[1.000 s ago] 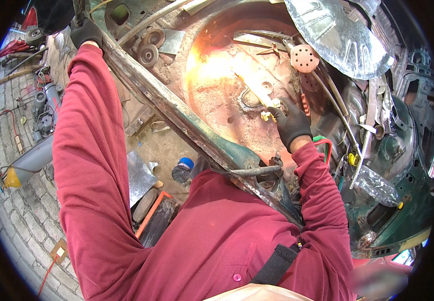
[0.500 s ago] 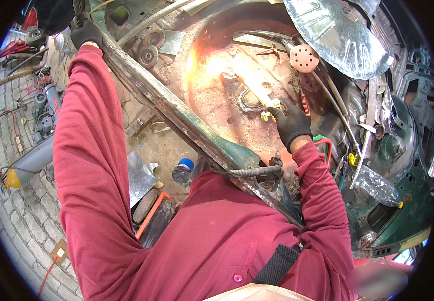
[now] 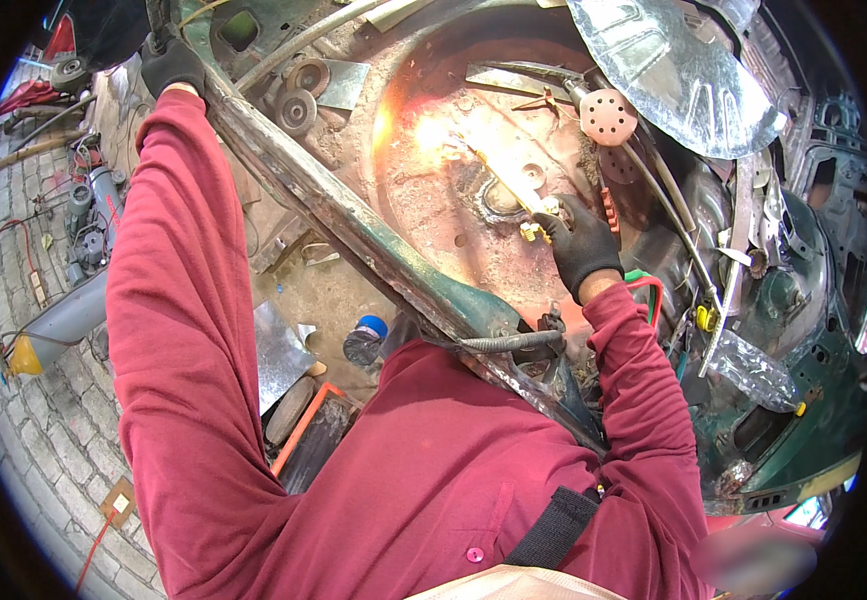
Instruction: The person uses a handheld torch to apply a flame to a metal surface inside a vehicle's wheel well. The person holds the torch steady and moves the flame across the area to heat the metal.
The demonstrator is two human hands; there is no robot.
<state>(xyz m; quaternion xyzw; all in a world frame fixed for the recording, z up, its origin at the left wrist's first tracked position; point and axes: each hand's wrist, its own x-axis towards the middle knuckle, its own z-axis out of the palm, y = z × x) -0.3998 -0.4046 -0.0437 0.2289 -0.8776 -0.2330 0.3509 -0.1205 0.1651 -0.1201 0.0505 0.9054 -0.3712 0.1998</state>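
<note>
My right hand [image 3: 585, 245], in a dark glove, is closed round a gas torch [image 3: 513, 185] with brass-coloured valves. The slim torch points up and to the left, and a bright glow spreads from its tip over the rusty, round metal well [image 3: 473, 225]. The glare hides the exact spot that is heated. Far up on the left, my left arm is stretched out. The gloved left hand [image 3: 173, 67] is closed at the far end of the worn green metal rail [image 3: 353, 235]; its fingers are partly hidden, and what they grip is unclear.
Sanding discs [image 3: 608, 117], grinding wheels [image 3: 295, 111] and metal strips lie about the well. A bent sheet of shiny metal [image 3: 678, 75] rises at the upper right. A plastic bottle [image 3: 753, 372] rests on the right. A grey cylinder [image 3: 58, 325] lies on the paving at the left.
The glow on the metal has become somewhat smaller and dimmer around its edges. Both hands and the torch stay nearly where they were.
</note>
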